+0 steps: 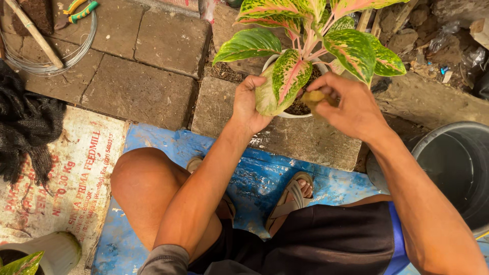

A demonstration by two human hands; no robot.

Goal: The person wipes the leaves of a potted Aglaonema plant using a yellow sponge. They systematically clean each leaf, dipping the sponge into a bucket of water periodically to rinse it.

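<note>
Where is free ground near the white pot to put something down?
Bare paving stones lie between the wire coil and the white pot. The stone just before the pot is also bare. It is crowded at the pot, with both hands, left and right, and behind it, with rubble.

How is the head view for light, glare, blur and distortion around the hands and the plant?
Head view: soft, even daylight, no hard shadows; slight sheen on the wet blue sheet; left hand and white pot sharp; right hand fingers faintly blurred around a yellowish leaf; wide-angle stretch at edges, near the grey bucket.
</note>
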